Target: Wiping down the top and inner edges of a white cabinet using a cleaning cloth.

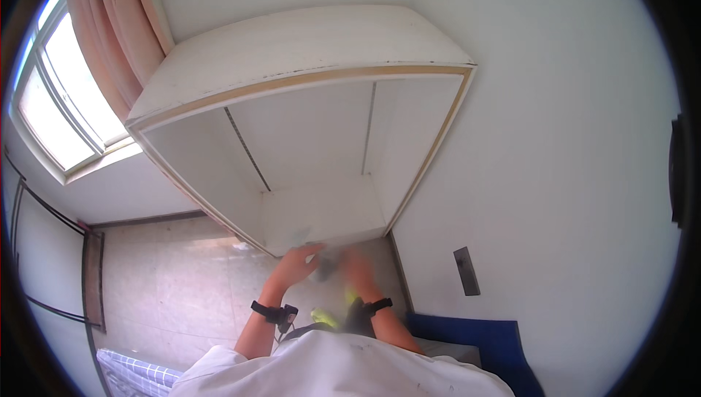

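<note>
My left hand (pixel 298 264) is near the lower front edge of a white open cabinet (pixel 323 213), its thumb and fingers slightly apart. My right hand (pixel 356 265) is beside it, blurred. Between the two hands is a small greyish item (pixel 324 266), too blurred to name; which hand holds it cannot be told. Both wrists wear black straps, the left one with a small device (pixel 288 317). The cabinet's inside shows bare white panels and two slotted vertical strips (pixel 246 148).
A window (pixel 71 95) with a pink curtain (pixel 109 30) stands at the left, above a black metal frame (pixel 55 211). A wall socket plate (pixel 466 271) and a blue panel (pixel 465 326) are at the right. Checked fabric (pixel 137 367) lies at lower left.
</note>
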